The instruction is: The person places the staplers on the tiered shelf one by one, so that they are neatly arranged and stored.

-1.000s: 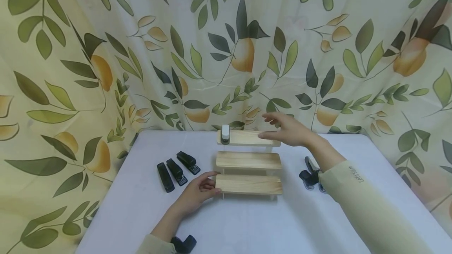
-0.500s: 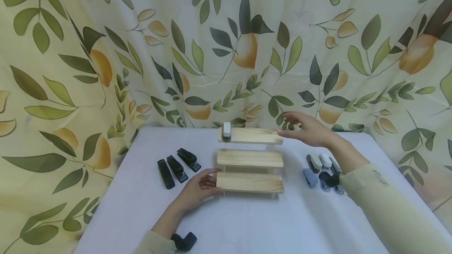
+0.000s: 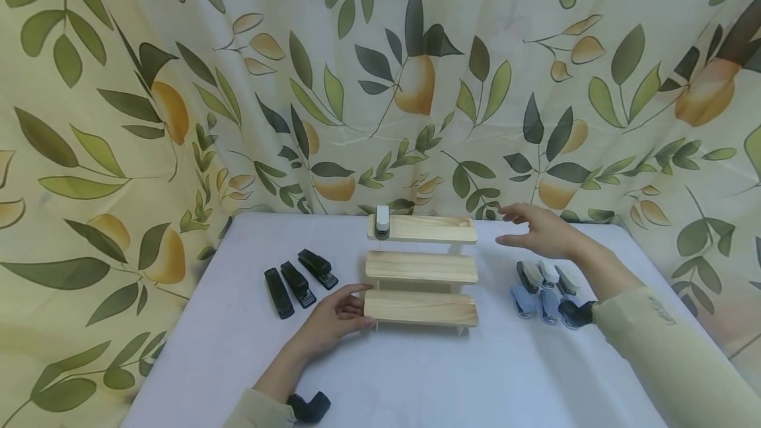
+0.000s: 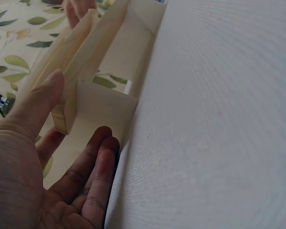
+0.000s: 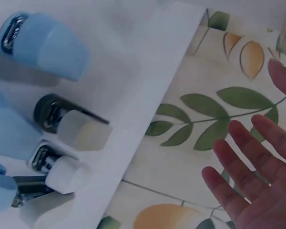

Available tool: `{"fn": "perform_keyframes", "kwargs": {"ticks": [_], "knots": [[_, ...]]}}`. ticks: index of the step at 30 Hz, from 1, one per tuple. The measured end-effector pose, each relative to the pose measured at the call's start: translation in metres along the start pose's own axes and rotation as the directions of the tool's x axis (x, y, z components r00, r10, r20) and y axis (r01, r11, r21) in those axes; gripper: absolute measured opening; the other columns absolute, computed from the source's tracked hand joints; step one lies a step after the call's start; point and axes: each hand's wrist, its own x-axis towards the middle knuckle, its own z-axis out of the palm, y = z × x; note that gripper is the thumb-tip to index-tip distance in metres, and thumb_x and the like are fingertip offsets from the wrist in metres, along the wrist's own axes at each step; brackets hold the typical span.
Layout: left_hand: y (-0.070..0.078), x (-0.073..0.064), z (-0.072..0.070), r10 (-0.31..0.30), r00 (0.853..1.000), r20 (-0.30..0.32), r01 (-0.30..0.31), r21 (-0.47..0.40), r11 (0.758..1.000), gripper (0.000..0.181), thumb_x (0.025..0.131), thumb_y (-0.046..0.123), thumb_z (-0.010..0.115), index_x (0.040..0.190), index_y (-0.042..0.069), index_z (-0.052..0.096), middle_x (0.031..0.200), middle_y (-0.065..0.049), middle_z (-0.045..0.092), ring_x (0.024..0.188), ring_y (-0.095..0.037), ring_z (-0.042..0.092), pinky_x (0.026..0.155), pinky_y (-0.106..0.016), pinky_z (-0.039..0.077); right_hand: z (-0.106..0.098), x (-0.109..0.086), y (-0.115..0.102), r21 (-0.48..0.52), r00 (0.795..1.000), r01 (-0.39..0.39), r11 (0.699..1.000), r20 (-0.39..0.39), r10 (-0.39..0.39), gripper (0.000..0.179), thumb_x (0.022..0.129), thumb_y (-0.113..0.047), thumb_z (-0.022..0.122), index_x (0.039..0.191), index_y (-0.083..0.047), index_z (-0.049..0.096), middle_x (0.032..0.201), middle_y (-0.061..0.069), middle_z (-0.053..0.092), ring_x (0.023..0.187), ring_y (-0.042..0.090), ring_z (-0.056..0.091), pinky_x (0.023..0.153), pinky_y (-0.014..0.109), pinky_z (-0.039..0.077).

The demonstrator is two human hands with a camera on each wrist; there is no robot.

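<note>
A three-tier wooden display stand (image 3: 421, 309) stands mid-table on pale supports. My left hand (image 3: 333, 322) pinches the left end of its lowest board; in the left wrist view the thumb (image 4: 50, 93) lies on one face of the wood, the other fingers curled loosely near the white support (image 4: 105, 102). On the top tier, at its left end, sits a stapler with a white top (image 3: 382, 220). My right hand (image 3: 538, 235) hovers to the right of the top tier, holding nothing. Its fingers (image 5: 264, 160) are spread and relaxed in the right wrist view.
Three black staplers (image 3: 298, 285) lie left of the stand. To its right, below my right forearm, are white staplers (image 3: 548, 274) with blue staplers (image 3: 524, 300) in front of them. A leaf-patterned curtain (image 3: 416, 84) hangs behind the white-covered table (image 3: 428, 375).
My right hand has moved right, from over the top tier to beyond its right end, uncovering the white and blue staplers. My left hand stays at the lowest board.
</note>
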Motion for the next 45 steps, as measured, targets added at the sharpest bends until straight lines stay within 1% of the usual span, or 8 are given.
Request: {"fn": "perform_keyframes", "kwargs": {"ticks": [2,11,20,25,28,32,40,45], "knots": [[0.0,0.0,0.0,0.002,1.0,-0.001,-0.002,-0.004,1.0,0.064,0.088,0.032,0.084,0.146,0.028,0.057,0.119,-0.007,0.068,0.108,-0.018,0.066,0.092,-0.018,0.054,0.001,-0.002,0.007,-0.004,1.0,-0.01,1.0,0.018,0.01,0.077,0.092,-0.044,0.077,0.147,0.002,0.048,0.144,0.028,0.055,0.133,0.049,0.05,0.104,0.07,0.046],[0.0,-0.001,0.0,0.009,1.0,0.01,-0.009,-0.022,1.0,0.064,0.088,0.031,0.084,0.146,0.026,0.056,0.119,-0.007,0.068,0.107,-0.018,0.067,0.09,-0.017,0.055,0.008,-0.012,0.036,-0.002,0.992,-0.058,0.998,0.109,0.058,0.076,0.087,-0.035,0.083,0.145,0.002,0.051,0.144,0.031,0.056,0.133,0.055,0.049,0.102,0.071,0.047],[0.0,-0.001,0.0,0.007,1.0,0.007,-0.007,-0.015,1.0,0.064,0.088,0.031,0.084,0.146,0.027,0.056,0.118,-0.007,0.068,0.107,-0.018,0.068,0.09,-0.018,0.055,0.018,-0.016,0.056,0.003,0.973,-0.122,0.993,0.2,0.119,0.07,0.089,-0.029,0.081,0.146,0.0,0.052,0.148,0.034,0.049,0.136,0.058,0.044,0.102,0.076,0.042],[-0.001,-0.001,0.0,0.003,1.0,0.002,-0.003,-0.011,1.0,0.065,0.088,0.032,0.084,0.146,0.028,0.056,0.118,-0.006,0.068,0.107,-0.017,0.067,0.091,-0.017,0.055,0.025,-0.019,0.062,-0.013,0.959,-0.158,0.987,0.235,0.157,0.069,0.089,-0.024,0.079,0.147,0.0,0.051,0.15,0.035,0.046,0.136,0.058,0.043,0.102,0.078,0.041],[-0.001,0.0,0.0,0.01,1.0,0.006,-0.01,-0.017,1.0,0.065,0.088,0.032,0.084,0.146,0.027,0.057,0.118,-0.007,0.068,0.106,-0.018,0.067,0.091,-0.018,0.055,0.026,-0.021,0.062,-0.019,0.945,-0.201,0.979,0.26,0.199,0.071,0.087,-0.023,0.08,0.148,-0.001,0.05,0.151,0.035,0.044,0.132,0.057,0.046,0.101,0.078,0.041],[-0.001,0.0,-0.001,0.027,1.0,0.014,-0.026,-0.03,0.999,0.064,0.088,0.03,0.084,0.146,0.025,0.057,0.116,-0.009,0.068,0.105,-0.019,0.068,0.09,-0.019,0.056,0.028,-0.023,0.063,-0.032,0.936,-0.229,0.973,0.267,0.23,0.075,0.085,-0.023,0.083,0.148,-0.002,0.05,0.152,0.036,0.041,0.128,0.055,0.048,0.101,0.079,0.04],[-0.002,0.0,-0.001,0.018,1.0,0.01,-0.018,-0.019,1.0,0.065,0.087,0.032,0.085,0.146,0.026,0.057,0.117,-0.008,0.068,0.105,-0.017,0.068,0.091,-0.018,0.056,0.032,-0.022,0.069,-0.04,0.925,-0.256,0.966,0.279,0.257,0.08,0.08,-0.022,0.086,0.149,-0.003,0.05,0.152,0.039,0.037,0.116,0.046,0.053,0.093,0.069,0.05],[-0.001,0.0,-0.001,0.011,1.0,0.008,-0.01,-0.017,1.0,0.066,0.087,0.032,0.085,0.146,0.026,0.057,0.117,-0.007,0.068,0.106,-0.018,0.068,0.091,-0.018,0.055,0.033,-0.021,0.072,-0.035,0.911,-0.292,0.956,0.295,0.289,0.082,0.08,-0.021,0.086,0.151,-0.003,0.048,0.149,0.039,0.038,0.109,0.042,0.055,0.081,0.052,0.055]]}}
